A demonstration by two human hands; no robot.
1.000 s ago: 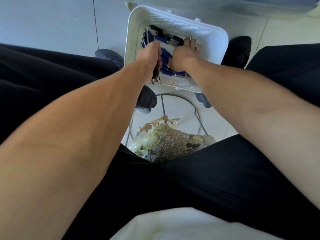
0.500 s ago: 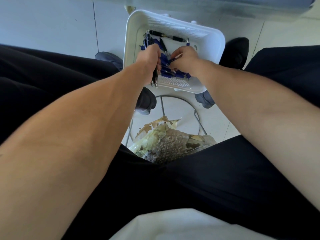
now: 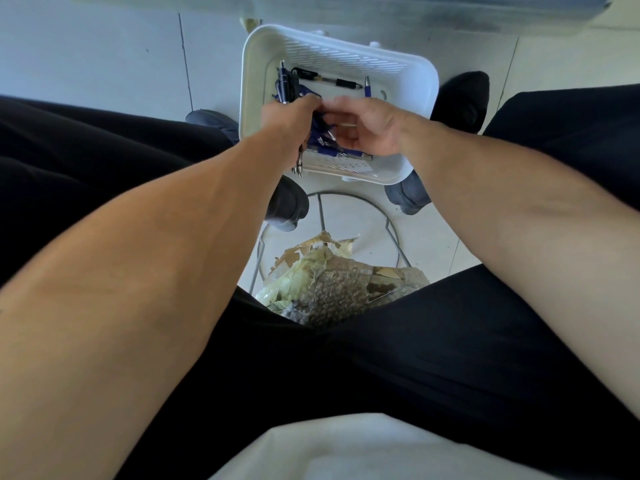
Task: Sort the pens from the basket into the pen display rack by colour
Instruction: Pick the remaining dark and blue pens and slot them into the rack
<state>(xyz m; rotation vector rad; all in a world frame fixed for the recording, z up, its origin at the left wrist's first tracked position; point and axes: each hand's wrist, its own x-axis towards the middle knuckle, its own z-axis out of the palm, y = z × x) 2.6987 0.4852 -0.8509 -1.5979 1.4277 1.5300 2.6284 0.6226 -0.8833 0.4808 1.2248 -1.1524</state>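
A white slotted basket (image 3: 412,74) sits on the floor ahead of my knees, with blue and black pens inside. My left hand (image 3: 287,119) grips a bundle of dark pens (image 3: 287,86); their ends stick up past my fingers and their silver tips (image 3: 298,166) poke out below. My right hand (image 3: 367,128) is curled over several blue pens (image 3: 323,138) at the basket's near side, fingertips meeting my left hand. One black pen (image 3: 327,80) and one blue pen (image 3: 367,86) lie loose further in. The display rack is out of view.
A metal wire stand (image 3: 391,223) holds crumpled yellowish plastic wrap (image 3: 332,285) between my legs. Dark shoes (image 3: 464,98) flank the basket on the pale tiled floor. My black trousers fill both sides.
My right hand drew back from the basket's far wall to the near side and met my left hand over the blue pens. The left hand kept its bundle.
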